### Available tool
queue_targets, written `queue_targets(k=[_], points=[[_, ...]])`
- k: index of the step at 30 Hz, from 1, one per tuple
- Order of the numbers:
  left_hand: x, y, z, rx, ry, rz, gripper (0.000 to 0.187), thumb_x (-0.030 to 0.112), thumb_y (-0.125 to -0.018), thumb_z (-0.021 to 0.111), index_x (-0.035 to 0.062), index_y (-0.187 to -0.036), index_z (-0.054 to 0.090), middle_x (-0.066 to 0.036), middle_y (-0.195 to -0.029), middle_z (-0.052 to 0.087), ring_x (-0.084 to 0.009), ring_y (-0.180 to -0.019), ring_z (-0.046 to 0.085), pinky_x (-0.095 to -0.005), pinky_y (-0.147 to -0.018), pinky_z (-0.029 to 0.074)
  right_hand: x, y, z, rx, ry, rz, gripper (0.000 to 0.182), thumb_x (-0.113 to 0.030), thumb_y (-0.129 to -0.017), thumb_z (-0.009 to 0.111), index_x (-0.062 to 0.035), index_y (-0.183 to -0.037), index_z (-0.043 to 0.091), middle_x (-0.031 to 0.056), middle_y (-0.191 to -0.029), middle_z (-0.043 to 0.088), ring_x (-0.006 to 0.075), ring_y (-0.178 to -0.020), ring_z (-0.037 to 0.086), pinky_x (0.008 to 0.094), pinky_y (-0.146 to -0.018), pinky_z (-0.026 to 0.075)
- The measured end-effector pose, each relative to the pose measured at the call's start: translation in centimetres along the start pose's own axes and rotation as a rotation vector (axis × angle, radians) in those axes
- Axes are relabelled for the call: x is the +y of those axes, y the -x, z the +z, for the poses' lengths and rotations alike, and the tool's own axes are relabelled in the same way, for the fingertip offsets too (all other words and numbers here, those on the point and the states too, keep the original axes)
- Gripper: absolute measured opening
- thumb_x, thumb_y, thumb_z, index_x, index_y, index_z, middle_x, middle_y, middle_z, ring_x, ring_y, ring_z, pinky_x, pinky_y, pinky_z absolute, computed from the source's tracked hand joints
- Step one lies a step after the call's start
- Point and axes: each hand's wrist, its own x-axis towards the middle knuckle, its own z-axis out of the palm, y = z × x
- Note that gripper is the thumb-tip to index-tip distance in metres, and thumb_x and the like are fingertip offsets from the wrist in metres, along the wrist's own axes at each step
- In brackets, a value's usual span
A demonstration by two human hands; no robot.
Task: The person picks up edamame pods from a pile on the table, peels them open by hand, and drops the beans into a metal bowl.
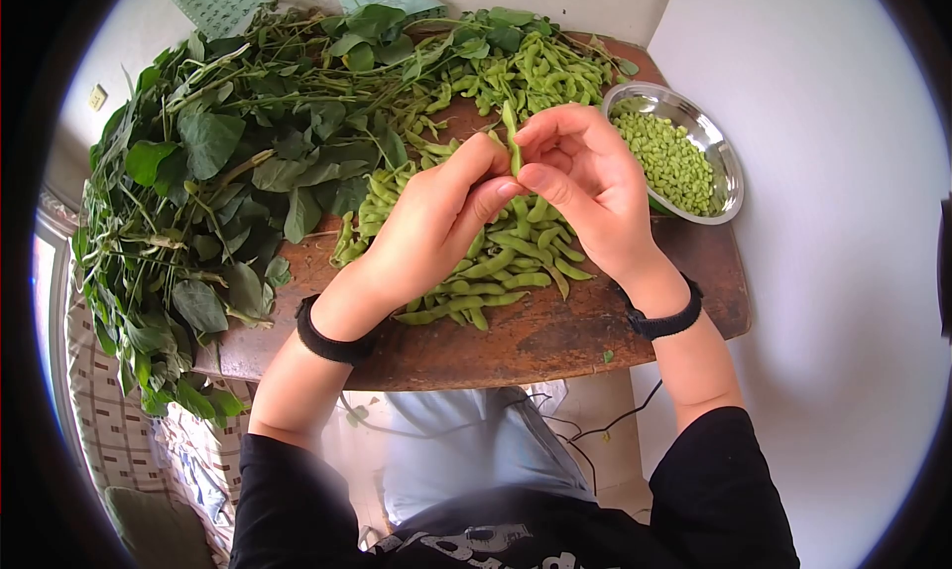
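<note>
Between my two hands, above the table, a green soybean pod (512,137) stands nearly upright. My left hand (436,207) pinches it from the left, its thumb and fingers closed at the pod's lower part. Thumb and forefinger of my right hand (595,187) close on the pod from the other side, the other fingers curled. Under the hands lies a pile of unshelled soybean pods (511,261). To the right, a metal bowl (732,177) holds many shelled green soybeans (669,157).
Leafy soybean stalks (213,162) are heaped over the left and back of the wooden table (476,356). More pods (555,73) lie at the back. A white wall (813,222) runs along the right side. A black cable (595,432) hangs below the table edge.
</note>
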Motion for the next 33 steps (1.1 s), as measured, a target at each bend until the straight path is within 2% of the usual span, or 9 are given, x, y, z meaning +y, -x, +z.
queue_targets(k=[4,23,27,33], points=[[0.14,0.05,-0.07,0.0,-0.048,-0.007,0.012,0.011,-0.097,0.056,0.0032,-0.096,0.048,-0.013,-0.077,0.054,-0.0259,-0.065,0.049,-0.0337,-0.062,0.045,0.05,0.0,-0.1,-0.005,0.004,0.003,0.023,-0.002,-0.091,0.064,0.0004,-0.112,0.054,0.0056,-0.103,0.058,0.0118,-0.094,0.058,0.0276,-0.086,0.05],[0.27,0.17,-0.08,0.001,-0.076,-0.024,0.014,0.014,-0.097,0.057,0.0026,-0.095,0.049,-0.013,-0.075,0.057,-0.0271,-0.065,0.056,-0.0346,-0.06,0.046,-0.08,-0.04,-0.12,-0.045,0.047,0.016,0.022,-0.002,-0.093,0.061,0.0019,-0.113,0.055,0.0044,-0.1,0.055,0.0107,-0.09,0.057,0.0255,-0.081,0.052],[0.08,0.12,-0.05,0.014,-0.102,0.003,0.015,0.013,-0.096,0.058,0.0025,-0.094,0.049,-0.013,-0.076,0.058,-0.0295,-0.066,0.056,-0.035,-0.061,0.047,0.12,-0.03,-0.1,-0.038,0.104,-0.026,0.022,-0.002,-0.093,0.061,0.0017,-0.113,0.055,0.0044,-0.1,0.055,0.0106,-0.09,0.056,0.0261,-0.081,0.051],[0.15,0.11,0.03,0.012,-0.128,-0.006,0.014,0.014,-0.096,0.058,0.0023,-0.096,0.05,-0.014,-0.08,0.061,-0.0331,-0.07,0.06,-0.0361,-0.062,0.048,0.23,0.15,-0.22,-0.033,0.113,0.019,0.02,-0.003,-0.093,0.061,0.0018,-0.113,0.056,0.0053,-0.101,0.056,0.0111,-0.092,0.057,0.0259,-0.08,0.052]])
